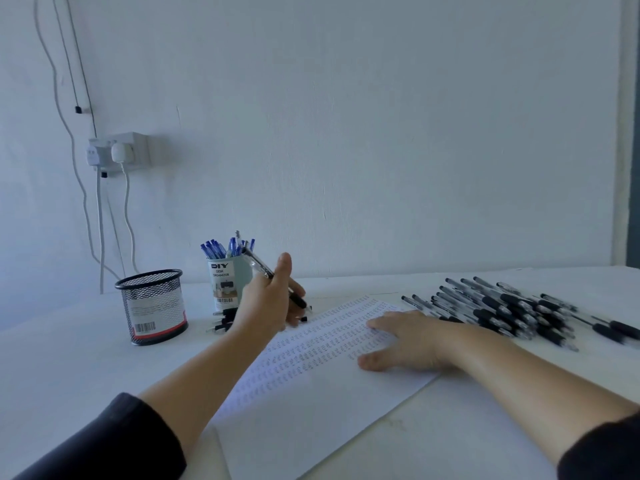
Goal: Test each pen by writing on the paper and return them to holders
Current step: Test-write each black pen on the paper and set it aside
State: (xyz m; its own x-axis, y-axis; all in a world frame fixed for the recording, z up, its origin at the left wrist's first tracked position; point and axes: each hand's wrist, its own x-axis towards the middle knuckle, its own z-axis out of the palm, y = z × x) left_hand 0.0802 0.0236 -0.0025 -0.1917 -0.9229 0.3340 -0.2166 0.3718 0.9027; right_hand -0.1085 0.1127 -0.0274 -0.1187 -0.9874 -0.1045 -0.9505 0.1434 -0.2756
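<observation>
In the head view, the left hand [270, 299] is gripping a pen [273, 277] with curled fingers, and the thumb is pointing up. The pen is tilting, with its clear upper end toward the cup [225, 289] and its black grip end down to the right, above the far edge of the paper [311, 393]. The hand is hanging just beside the cup, which is holding blue pens [225, 245] standing upright and is showing the words "DIY DESK ORGANIZER". Some dark pens [223, 322] are lying on the table [69, 375] at the foot of the cup, partly hidden behind the left hand.

The right hand [405, 341] is lying flat on the paper with fingers straight and spread, holding nothing. The paper is lying on the table in front of the person and is carrying many rows of small written marks.

To the right of the paper, a pile [502, 310] of black pens is lying on the table, near the right hand. On the left, a mesh holder [152, 306] is standing upright, apart from the cup. I cannot tell what is inside it.

On the wall, a socket [121, 150] is carrying plugs with cables hanging down.
</observation>
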